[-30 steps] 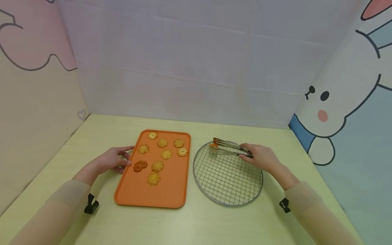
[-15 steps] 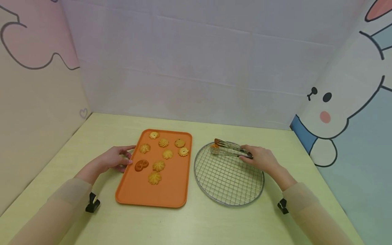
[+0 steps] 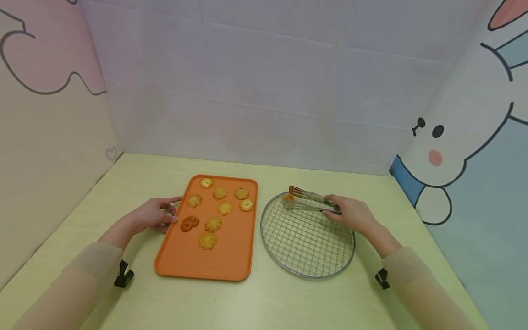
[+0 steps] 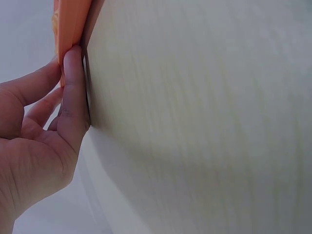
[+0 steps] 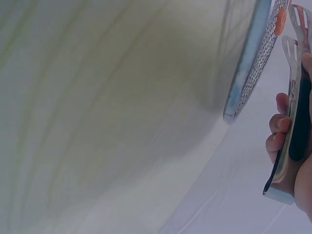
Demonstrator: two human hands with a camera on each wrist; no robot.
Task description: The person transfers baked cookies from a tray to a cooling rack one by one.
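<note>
My left hand [image 3: 153,214] pinches the left rim of an orange tray [image 3: 202,266]. In the left wrist view, the thumb and fingers [image 4: 74,83] meet at the tray's edge [image 4: 73,22]. On the tray lie several cookies, among them a brown pretzel-shaped cookie [image 3: 189,223] near that hand. My right hand [image 3: 349,212] grips metal tongs [image 3: 310,196] with dark handles over a round wire rack [image 3: 307,247]. The tongs' slotted ends stand apart around a small orange-brown cookie [image 5: 281,21] at the rack's far left. Whether they touch it, I cannot tell.
A pale wooden table [image 3: 264,302] carries both tray and rack, with a narrow strip between them. A white back wall [image 3: 264,91] rises behind. Side walls with cartoon drawings stand left and right. A black clip [image 3: 123,274] hangs by the left sleeve, and another [image 3: 382,278] by the right.
</note>
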